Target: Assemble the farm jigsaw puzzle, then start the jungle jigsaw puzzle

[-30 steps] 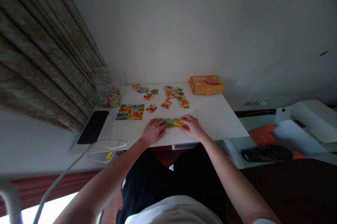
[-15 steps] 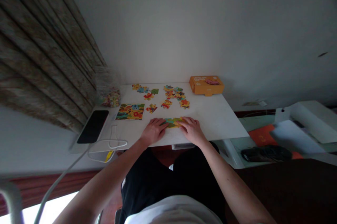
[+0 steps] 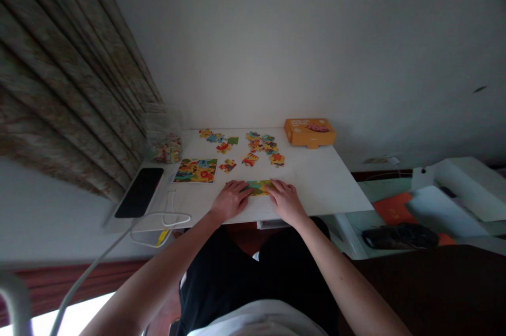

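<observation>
A joined strip of green and yellow puzzle pieces [image 3: 259,187] lies flat near the front edge of the white table [image 3: 316,188]. My left hand [image 3: 232,199] has its closed fingers on the strip's left end. On the right end rest the fingers of my right hand [image 3: 285,198]. Beyond the hands are loose pieces: a tiger-striped one [image 3: 250,159], a yellow one [image 3: 277,159], a red one [image 3: 227,166] and a pile [image 3: 261,141]. The printed picture card [image 3: 195,170] is left of my left hand.
An orange box [image 3: 310,132] stands at the back right. At the left are a clear bag of pieces [image 3: 168,149], a black phone [image 3: 139,192] and a white cable [image 3: 169,215] looping over the table's front edge. More pieces [image 3: 215,137] lie at the back left.
Both hands stay on the strip, and my right hand's fingers have shifted slightly inward over its right end. The whole view has moved a little.
</observation>
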The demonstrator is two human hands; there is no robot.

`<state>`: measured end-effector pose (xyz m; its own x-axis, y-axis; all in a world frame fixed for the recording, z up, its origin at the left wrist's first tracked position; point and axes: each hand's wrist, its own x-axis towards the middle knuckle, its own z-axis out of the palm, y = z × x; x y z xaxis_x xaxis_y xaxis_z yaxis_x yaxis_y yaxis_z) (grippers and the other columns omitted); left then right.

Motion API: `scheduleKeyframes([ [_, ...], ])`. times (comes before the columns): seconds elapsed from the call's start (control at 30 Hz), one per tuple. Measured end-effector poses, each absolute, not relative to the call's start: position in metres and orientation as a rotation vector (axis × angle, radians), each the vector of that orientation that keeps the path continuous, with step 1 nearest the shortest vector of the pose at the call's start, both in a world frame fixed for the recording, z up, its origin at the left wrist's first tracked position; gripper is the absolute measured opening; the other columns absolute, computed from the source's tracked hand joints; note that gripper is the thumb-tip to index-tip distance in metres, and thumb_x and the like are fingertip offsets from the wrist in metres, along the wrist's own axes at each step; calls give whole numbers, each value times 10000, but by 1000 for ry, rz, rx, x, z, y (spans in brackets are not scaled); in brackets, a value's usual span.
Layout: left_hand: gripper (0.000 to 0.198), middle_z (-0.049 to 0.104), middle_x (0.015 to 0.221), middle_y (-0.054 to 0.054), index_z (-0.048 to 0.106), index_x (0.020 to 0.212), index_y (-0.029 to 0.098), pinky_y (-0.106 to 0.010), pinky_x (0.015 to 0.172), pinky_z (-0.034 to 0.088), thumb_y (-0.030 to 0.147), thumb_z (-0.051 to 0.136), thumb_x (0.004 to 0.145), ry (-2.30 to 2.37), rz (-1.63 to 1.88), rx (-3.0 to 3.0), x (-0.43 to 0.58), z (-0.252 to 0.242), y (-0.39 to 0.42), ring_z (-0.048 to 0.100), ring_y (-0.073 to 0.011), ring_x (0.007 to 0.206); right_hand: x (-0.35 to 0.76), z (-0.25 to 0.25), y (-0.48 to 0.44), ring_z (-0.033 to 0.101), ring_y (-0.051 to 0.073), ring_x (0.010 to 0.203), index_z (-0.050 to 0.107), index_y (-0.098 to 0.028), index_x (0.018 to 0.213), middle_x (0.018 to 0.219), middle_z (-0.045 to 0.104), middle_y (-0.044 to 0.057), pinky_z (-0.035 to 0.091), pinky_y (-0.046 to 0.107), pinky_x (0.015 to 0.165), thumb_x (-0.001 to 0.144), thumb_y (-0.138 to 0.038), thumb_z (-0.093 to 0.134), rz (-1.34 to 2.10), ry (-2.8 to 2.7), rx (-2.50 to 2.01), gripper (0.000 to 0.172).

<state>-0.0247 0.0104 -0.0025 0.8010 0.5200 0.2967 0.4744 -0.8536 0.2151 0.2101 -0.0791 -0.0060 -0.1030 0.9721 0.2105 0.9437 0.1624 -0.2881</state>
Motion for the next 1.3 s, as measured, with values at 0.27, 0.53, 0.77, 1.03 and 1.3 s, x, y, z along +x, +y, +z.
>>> scheduleKeyframes([
  [0.27,335,694,1274,-119,706,1264,208,-496,1060,473,200,579,954,802,503,2877,-25,0,9,605,-286,1207,202,-22,-86,456,309,1439,531,-292,1470,1542,521,100,285,656,1179,1040,-306,466,153,-2072,-1779,435],
  [0.53,354,690,1290,-105,696,1287,233,-493,1066,467,194,581,955,742,470,2889,-27,0,9,595,-285,1244,203,-21,-87,510,298,1389,614,-297,1383,1473,593,86,313,628,1174,1025,-301,511,129,-2003,-1758,373],
  [0.77,367,691,1283,-90,703,1284,265,-479,1067,460,191,585,945,717,477,2877,-26,0,11,592,-272,1239,203,-19,-89,553,293,1337,673,-294,1316,1412,639,97,343,606,1164,1009,-295,531,123,-1960,-1745,338],
  [1.03,358,684,1281,-86,698,1276,249,-455,1061,452,183,580,944,716,463,2879,-25,2,11,598,-253,1203,222,-25,-71,638,274,1194,727,-257,1170,1261,705,114,477,494,1068,975,-350,587,188,-1746,-1639,258],
  [1.3,362,687,1275,-82,696,1274,269,-464,1055,457,187,581,940,714,474,2884,-26,-2,11,599,-254,1212,270,-17,33,650,274,1117,689,-210,1181,1182,710,126,497,459,1021,911,-313,624,144,-1580,-1831,296],
])
